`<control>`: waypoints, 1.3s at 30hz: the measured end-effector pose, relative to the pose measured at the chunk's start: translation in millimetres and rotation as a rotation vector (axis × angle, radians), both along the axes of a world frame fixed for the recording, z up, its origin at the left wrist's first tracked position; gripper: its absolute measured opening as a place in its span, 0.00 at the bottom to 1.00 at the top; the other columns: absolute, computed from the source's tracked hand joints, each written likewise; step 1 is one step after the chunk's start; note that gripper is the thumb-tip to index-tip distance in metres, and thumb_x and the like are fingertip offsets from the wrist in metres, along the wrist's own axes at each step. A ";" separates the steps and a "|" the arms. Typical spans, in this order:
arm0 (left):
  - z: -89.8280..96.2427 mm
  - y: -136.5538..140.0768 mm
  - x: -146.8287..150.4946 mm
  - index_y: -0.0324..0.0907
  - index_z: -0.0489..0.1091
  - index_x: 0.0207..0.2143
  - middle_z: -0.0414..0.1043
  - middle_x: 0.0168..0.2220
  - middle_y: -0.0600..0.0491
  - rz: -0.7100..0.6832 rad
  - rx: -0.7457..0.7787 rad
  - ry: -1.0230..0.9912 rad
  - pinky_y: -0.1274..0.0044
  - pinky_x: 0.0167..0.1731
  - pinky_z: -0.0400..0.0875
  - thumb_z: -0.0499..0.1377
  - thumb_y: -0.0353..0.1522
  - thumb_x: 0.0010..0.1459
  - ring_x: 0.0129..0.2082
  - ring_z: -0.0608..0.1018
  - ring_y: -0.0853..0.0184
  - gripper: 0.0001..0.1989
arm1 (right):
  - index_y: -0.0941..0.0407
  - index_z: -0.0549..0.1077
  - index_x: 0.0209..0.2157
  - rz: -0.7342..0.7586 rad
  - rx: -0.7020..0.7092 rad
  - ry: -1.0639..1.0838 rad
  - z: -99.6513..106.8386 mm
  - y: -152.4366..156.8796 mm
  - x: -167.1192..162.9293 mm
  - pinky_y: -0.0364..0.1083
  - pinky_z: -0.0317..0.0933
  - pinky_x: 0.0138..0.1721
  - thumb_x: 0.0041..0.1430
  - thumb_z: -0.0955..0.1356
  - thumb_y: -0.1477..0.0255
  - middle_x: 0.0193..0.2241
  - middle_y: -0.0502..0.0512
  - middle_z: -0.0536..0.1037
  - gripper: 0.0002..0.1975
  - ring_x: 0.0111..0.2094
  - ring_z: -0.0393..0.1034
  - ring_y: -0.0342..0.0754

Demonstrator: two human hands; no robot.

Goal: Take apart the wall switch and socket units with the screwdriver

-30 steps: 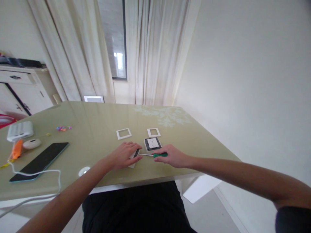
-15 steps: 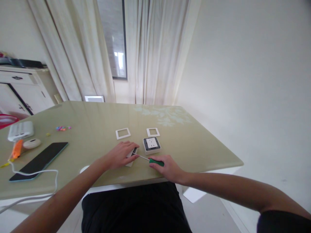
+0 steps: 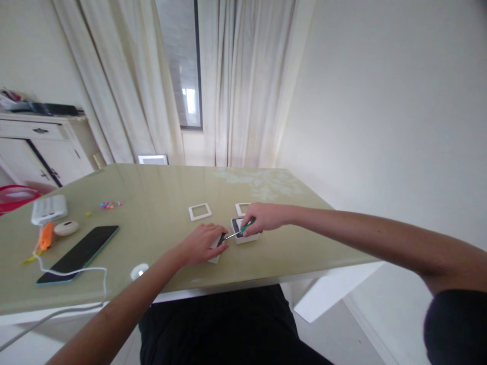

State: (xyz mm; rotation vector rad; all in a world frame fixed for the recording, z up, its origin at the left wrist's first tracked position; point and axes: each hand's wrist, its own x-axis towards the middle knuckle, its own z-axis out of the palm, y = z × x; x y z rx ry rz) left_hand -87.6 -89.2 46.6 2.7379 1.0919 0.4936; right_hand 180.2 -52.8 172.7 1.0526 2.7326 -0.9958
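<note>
My left hand [image 3: 201, 243] is wrapped over a white socket box [image 3: 215, 259], pressing it onto the table near the front edge; most of it is hidden under the fingers, with a dark strip showing. In my right hand [image 3: 264, 219] is a screwdriver [image 3: 233, 234] with a green handle, its metal shaft pointing left and its tip at the dark part of the held box. Just beneath the right hand sits a second white socket box [image 3: 247, 241] with a dark inner rim, partly covered by the hand.
Behind the boxes lie two white cover frames, a left frame [image 3: 191, 214] and a right frame [image 3: 238, 209]. To the left are a phone [image 3: 81, 253], a white cable [image 3: 105, 284], a round white object [image 3: 139, 271], an orange object [image 3: 46, 236] and small colourful pieces [image 3: 109, 205].
My right hand has moved up and over the second socket box, so the screwdriver now slopes down to the left. The left hand keeps hold of its box. The view has shifted slightly.
</note>
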 end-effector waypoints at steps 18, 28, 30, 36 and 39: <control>-6.8 6.0 -3.0 0.44 0.73 0.55 0.82 0.51 0.43 0.035 0.002 -0.023 0.58 0.55 0.73 0.55 0.46 0.74 0.52 0.83 0.48 0.19 | 0.53 0.87 0.53 -0.358 0.035 0.473 -124.7 -64.5 33.4 0.56 0.71 0.59 0.66 0.73 0.55 0.51 0.58 0.88 0.22 0.52 0.83 0.61; -8.9 6.2 -5.9 0.44 0.74 0.57 0.81 0.54 0.42 0.025 -0.009 -0.070 0.56 0.60 0.73 0.56 0.46 0.74 0.55 0.81 0.49 0.20 | 0.51 0.87 0.54 -0.422 0.059 0.512 -126.1 -78.7 29.0 0.58 0.70 0.63 0.66 0.74 0.56 0.53 0.57 0.88 0.20 0.55 0.83 0.62; -8.2 5.4 -6.1 0.43 0.74 0.58 0.80 0.55 0.42 0.032 -0.016 -0.085 0.56 0.61 0.72 0.56 0.46 0.74 0.57 0.80 0.49 0.20 | 0.52 0.87 0.54 -0.422 0.060 0.512 -126.1 -79.8 28.9 0.58 0.70 0.63 0.66 0.74 0.57 0.53 0.57 0.87 0.20 0.55 0.83 0.62; -5.8 3.9 -11.2 0.45 0.73 0.61 0.78 0.59 0.43 0.048 -0.053 -0.125 0.59 0.64 0.72 0.59 0.48 0.73 0.60 0.79 0.51 0.23 | 0.51 0.86 0.55 -0.422 0.068 0.507 -127.8 -81.1 30.1 0.58 0.71 0.62 0.67 0.74 0.56 0.53 0.57 0.87 0.21 0.54 0.83 0.62; -3.9 2.8 -22.3 0.46 0.71 0.64 0.77 0.62 0.42 0.064 -0.087 -0.125 0.57 0.66 0.71 0.60 0.51 0.72 0.63 0.77 0.49 0.27 | 0.51 0.86 0.55 -0.430 0.068 0.496 -127.1 -82.1 32.2 0.57 0.71 0.61 0.67 0.74 0.56 0.52 0.58 0.88 0.21 0.53 0.83 0.62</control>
